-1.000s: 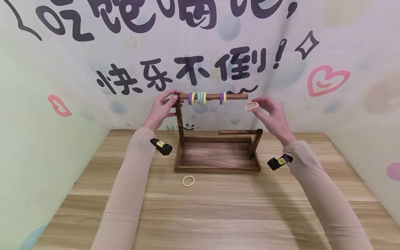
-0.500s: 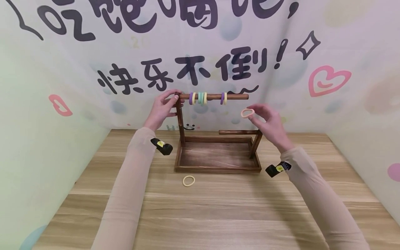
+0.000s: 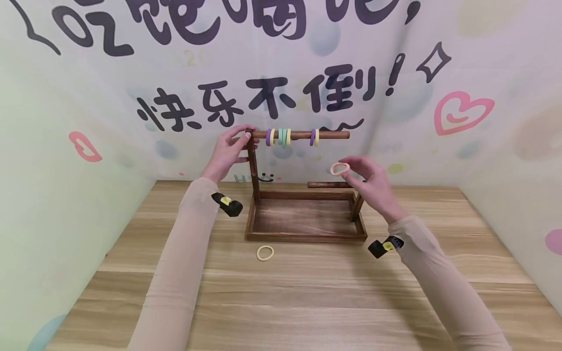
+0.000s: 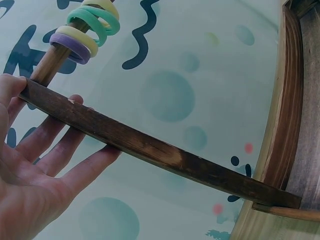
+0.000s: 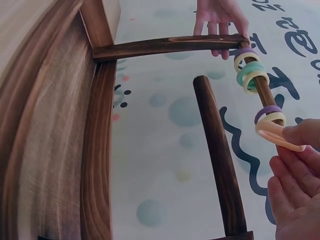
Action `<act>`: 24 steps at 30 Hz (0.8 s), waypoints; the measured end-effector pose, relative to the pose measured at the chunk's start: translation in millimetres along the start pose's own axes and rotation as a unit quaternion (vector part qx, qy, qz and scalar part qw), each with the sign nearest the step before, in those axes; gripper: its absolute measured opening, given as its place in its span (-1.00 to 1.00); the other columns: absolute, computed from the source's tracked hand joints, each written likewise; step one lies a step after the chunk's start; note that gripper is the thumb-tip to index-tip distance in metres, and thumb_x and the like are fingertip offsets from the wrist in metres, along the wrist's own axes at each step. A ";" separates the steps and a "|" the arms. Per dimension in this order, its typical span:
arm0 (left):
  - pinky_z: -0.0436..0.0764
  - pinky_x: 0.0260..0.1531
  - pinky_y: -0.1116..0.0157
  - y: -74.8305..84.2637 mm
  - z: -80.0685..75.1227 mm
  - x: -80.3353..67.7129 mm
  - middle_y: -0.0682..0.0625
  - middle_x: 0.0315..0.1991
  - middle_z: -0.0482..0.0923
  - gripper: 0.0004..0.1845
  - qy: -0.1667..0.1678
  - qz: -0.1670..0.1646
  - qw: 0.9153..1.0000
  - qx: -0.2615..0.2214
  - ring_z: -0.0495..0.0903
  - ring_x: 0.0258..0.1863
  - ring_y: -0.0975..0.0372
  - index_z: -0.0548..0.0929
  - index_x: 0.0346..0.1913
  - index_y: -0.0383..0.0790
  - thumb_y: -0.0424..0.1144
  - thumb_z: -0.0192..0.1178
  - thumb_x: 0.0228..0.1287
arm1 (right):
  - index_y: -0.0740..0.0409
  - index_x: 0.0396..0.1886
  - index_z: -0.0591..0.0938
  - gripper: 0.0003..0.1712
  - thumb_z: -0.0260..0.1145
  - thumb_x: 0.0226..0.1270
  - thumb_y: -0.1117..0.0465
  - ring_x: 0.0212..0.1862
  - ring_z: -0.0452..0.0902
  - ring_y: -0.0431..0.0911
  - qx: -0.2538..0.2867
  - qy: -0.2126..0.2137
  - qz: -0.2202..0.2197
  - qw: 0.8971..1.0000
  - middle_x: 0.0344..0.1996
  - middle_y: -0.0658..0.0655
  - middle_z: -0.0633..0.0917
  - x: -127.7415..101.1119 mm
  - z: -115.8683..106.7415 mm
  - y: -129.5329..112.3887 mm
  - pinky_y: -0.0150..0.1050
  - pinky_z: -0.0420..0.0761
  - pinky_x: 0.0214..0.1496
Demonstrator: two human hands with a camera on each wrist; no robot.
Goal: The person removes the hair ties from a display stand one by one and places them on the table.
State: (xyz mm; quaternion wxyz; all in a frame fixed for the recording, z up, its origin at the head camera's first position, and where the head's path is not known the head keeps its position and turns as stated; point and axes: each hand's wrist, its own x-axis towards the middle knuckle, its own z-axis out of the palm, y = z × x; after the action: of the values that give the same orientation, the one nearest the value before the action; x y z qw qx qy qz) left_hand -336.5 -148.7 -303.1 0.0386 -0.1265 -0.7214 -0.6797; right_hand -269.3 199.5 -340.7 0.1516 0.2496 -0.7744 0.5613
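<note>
A dark wooden stand (image 3: pixel 306 237) has a tall post on the left carrying an upper rod (image 3: pixel 329 135) with several coloured rings (image 3: pixel 279 137), and a short lower rod (image 3: pixel 327 185) on the right. My left hand (image 3: pixel 228 151) holds the top of the tall post (image 4: pixel 125 140), thumb on one side and fingers (image 4: pixel 60 155) behind. My right hand (image 3: pixel 371 183) pinches a peach ring (image 3: pixel 340 168) in the air, below the upper rod's free end and just above the lower rod (image 5: pixel 217 155). In the right wrist view the peach ring (image 5: pixel 277 135) sits between thumb and fingertips.
A pale yellow ring (image 3: pixel 265 253) lies on the wooden table (image 3: pixel 307 297) in front of the stand's left corner. The stand's tray (image 5: pixel 50 150) holds nothing. A printed backdrop wall (image 3: pixel 439 73) rises directly behind the stand, with side walls left and right.
My right hand has carried the peach ring down and to the left, from beside the upper rod's free end to just above the lower rod. The left hand has stayed on the post.
</note>
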 end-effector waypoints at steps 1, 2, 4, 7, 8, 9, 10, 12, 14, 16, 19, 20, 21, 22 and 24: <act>0.59 -0.08 -0.09 -0.2 0.0 0.2 -0.21 0.01 0.61 -0.71 0.000 0.001 1.000 -0.001 0.60 0.00 0.00 0.56 0.17 -0.11 -0.20 0.04 0.49 | 0.42 0.10 0.52 -0.64 0.27 0.31 0.46 0.06 0.53 -0.15 0.007 -0.002 0.001 1.000 0.03 0.35 0.59 -1.0 1.1 0.6 -0.38 0.56 0.02; 0.59 -0.08 -0.09 -0.4 -0.2 0.4 -0.22 0.02 0.61 -0.72 0.000 0.002 1.000 -0.002 0.60 0.00 0.00 0.56 0.16 -0.11 -0.20 0.04 0.49 | 0.42 0.10 0.52 -0.64 0.27 0.31 0.46 0.05 0.53 -0.16 0.015 -0.005 0.001 1.000 0.04 0.36 0.59 -2.2 2.6 0.0 -0.39 0.57 -0.01; 0.58 -0.08 -0.09 -1.0 -0.7 1.0 -0.24 0.03 0.60 -0.71 -0.001 0.003 1.000 -0.001 0.60 0.01 -0.01 0.55 0.17 -0.12 -0.20 0.04 0.49 | 0.43 0.10 0.51 -0.64 0.26 0.31 0.47 0.04 0.54 -0.19 0.024 -0.010 0.003 1.000 0.03 0.38 0.59 -4.2 5.7 -2.4 -0.41 0.58 -0.03; 0.58 -0.07 -0.10 -1.3 -1.2 1.5 -0.25 0.04 0.59 -0.71 -0.002 0.004 1.000 0.002 0.60 0.01 -0.01 0.55 0.17 -0.11 -0.19 0.04 0.49 | 0.48 0.09 0.49 -0.64 0.24 0.30 0.52 0.02 0.55 -0.19 0.029 -0.018 0.005 0.999 0.03 0.43 0.58 -7.4 11.2 -8.8 -0.40 0.58 -0.03; 0.58 -0.07 -0.10 -1.2 -1.4 1.6 -0.25 0.05 0.59 -0.71 -0.002 0.003 1.000 0.003 0.60 0.01 -0.01 0.55 0.17 -0.11 -0.18 0.04 0.49 | 0.48 0.09 0.50 -0.64 0.24 0.30 0.52 0.01 0.55 -0.19 0.028 -0.018 0.004 0.999 0.02 0.44 0.58 -8.3 12.9 -9.9 -0.39 0.58 -0.04; 0.57 -0.06 -0.10 -1.1 -1.4 1.6 -0.25 0.05 0.58 -0.71 -0.003 0.003 1.000 0.003 0.60 0.02 -0.01 0.56 0.17 -0.10 -0.18 0.04 0.49 | 0.49 0.08 0.50 -0.64 0.24 0.28 0.54 0.00 0.55 -0.19 0.025 -0.018 0.003 1.000 0.01 0.45 0.58 -9.2 14.6 -10.9 -0.39 0.58 -0.04; 0.57 -0.06 -0.10 -0.8 -1.3 1.4 -0.25 0.04 0.58 -0.72 -0.002 0.002 1.000 0.002 0.60 0.01 -0.01 0.56 0.16 -0.10 -0.18 0.04 0.48 | 0.50 0.07 0.50 -0.64 0.24 0.28 0.55 -0.01 0.56 -0.19 0.024 -0.018 0.000 1.000 0.00 0.45 0.59 -10.0 16.4 -11.1 -0.37 0.59 -0.04; 0.57 -0.06 -0.11 -0.2 -0.9 1.0 -0.26 0.04 0.59 -0.72 -0.001 0.001 1.000 -0.001 0.60 0.01 -0.01 0.56 0.15 -0.09 -0.19 0.05 0.48 | 0.48 0.06 0.51 -0.64 0.27 0.26 0.54 -0.02 0.56 -0.22 0.015 -0.017 -0.004 1.000 -0.01 0.42 0.60 -11.9 19.5 -10.7 -0.33 0.58 -0.02; 0.57 -0.06 -0.11 0.3 -0.5 0.4 -0.25 0.03 0.59 -0.73 -0.001 0.001 1.000 0.000 0.60 0.00 0.00 0.57 0.15 -0.09 -0.19 0.05 0.48 | 0.45 0.05 0.53 -0.64 0.29 0.25 0.53 -0.02 0.56 -0.22 0.013 -0.017 -0.008 1.000 -0.01 0.38 0.61 -13.2 22.2 -6.6 -0.27 0.57 0.02; 0.57 -0.07 -0.12 0.7 0.0 -0.3 -0.26 0.02 0.59 -0.73 -0.001 0.004 1.000 -0.002 0.61 -0.01 0.01 0.57 0.14 -0.10 -0.20 0.05 0.48 | 0.43 0.05 0.53 -0.64 0.29 0.25 0.53 0.01 0.56 -0.17 0.015 -0.023 -0.009 1.000 0.00 0.35 0.62 -14.9 24.8 -4.2 -0.19 0.55 0.08; 0.58 -0.08 -0.11 0.9 0.5 -1.4 -0.27 0.02 0.59 -0.74 -0.001 0.009 1.000 0.000 0.62 -0.03 0.02 0.57 0.13 -0.11 -0.21 0.04 0.49 | 0.44 0.06 0.53 -0.63 0.29 0.23 0.55 0.06 0.55 0.05 0.026 -0.031 -0.003 0.999 0.02 0.35 0.61 -17.0 28.8 -2.5 -0.19 0.56 0.08; 0.58 -0.09 -0.11 0.9 0.6 -1.6 -0.27 0.02 0.59 -0.74 -0.001 0.011 1.000 -0.001 0.62 -0.04 0.02 0.57 0.13 -0.12 -0.21 0.04 0.49 | 0.43 0.06 0.53 -0.62 0.28 0.23 0.55 0.07 0.54 0.12 0.027 -0.034 -0.001 0.999 0.02 0.34 0.61 -17.6 30.1 -2.3 -0.22 0.57 0.06; 0.58 -0.09 -0.11 0.8 0.7 -1.7 -0.27 0.02 0.59 -0.74 -0.001 0.012 1.000 -0.001 0.62 -0.04 0.02 0.57 0.13 -0.12 -0.22 0.04 0.49 | 0.44 0.06 0.52 -0.62 0.28 0.23 0.56 0.08 0.52 0.18 0.031 -0.038 0.001 0.999 0.03 0.35 0.60 -18.1 31.3 -2.7 -0.22 0.57 0.06; 0.58 -0.09 -0.10 0.6 0.7 -1.6 -0.27 0.01 0.60 -0.74 -0.001 0.012 1.000 -0.001 0.62 -0.04 0.02 0.57 0.13 -0.12 -0.22 0.04 0.49 | 0.44 0.06 0.52 -0.61 0.28 0.22 0.57 0.09 0.50 0.22 0.035 -0.039 0.003 0.999 0.03 0.36 0.60 -18.8 32.6 -3.6 -0.25 0.58 0.04; 0.58 -0.09 -0.10 0.2 0.5 -1.3 -0.27 0.02 0.59 -0.74 -0.001 0.012 1.000 -0.001 0.62 -0.04 0.03 0.57 0.13 -0.11 -0.21 0.04 0.49 | 0.47 0.06 0.51 -0.61 0.26 0.22 0.60 0.08 0.50 0.22 0.038 -0.045 0.006 0.998 0.02 0.40 0.59 -19.9 35.4 -6.2 -0.28 0.59 0.01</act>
State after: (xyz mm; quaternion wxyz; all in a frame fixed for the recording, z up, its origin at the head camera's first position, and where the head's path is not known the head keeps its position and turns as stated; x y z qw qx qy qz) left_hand -335.2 -148.3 -303.2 0.0455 -0.1357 -0.7192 -0.6799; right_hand -247.7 168.8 -357.5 0.1041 0.2755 -0.7598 0.5796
